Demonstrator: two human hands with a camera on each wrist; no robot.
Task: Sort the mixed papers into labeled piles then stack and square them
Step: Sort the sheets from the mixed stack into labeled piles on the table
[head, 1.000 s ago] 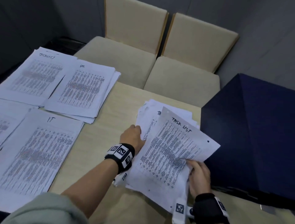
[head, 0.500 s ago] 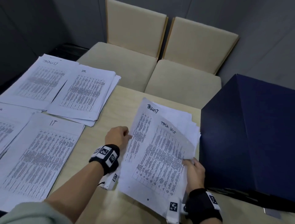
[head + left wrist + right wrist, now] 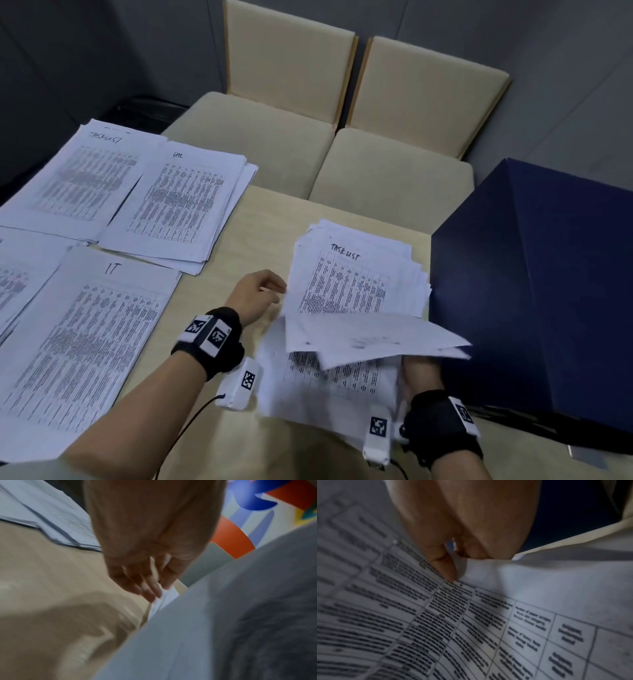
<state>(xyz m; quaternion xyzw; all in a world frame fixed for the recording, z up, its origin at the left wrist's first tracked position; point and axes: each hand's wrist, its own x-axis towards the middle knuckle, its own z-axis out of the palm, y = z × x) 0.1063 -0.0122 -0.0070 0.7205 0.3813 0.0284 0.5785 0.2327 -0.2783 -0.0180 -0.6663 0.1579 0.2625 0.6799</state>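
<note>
The mixed stack of papers (image 3: 356,274) lies on the table beside a dark blue box; its exposed top sheet is headed TASKLIST. My right hand (image 3: 418,373) pinches a few lifted sheets (image 3: 376,337) at their near right corner, thumb (image 3: 443,566) on the printed side, so they bend almost flat over the stack's near half. My left hand (image 3: 260,294) is at the stack's left edge, where thumb and fingertips (image 3: 150,591) pinch a sheet's edge. Sorted piles lie to the left: TASKLIST (image 3: 78,171), HR (image 3: 181,202) and IT (image 3: 85,335).
The dark blue box (image 3: 548,291) stands right against the stack on the right. Two beige chairs (image 3: 267,144) are pushed up to the table's far edge. A further paper pile (image 3: 13,281) is cut off at the left. Bare table (image 3: 219,253) lies between piles and stack.
My right hand has swung the lifted sheets down and toward me, uncovering another TASKLIST sheet. My left hand has slid off the stack to its left edge.
</note>
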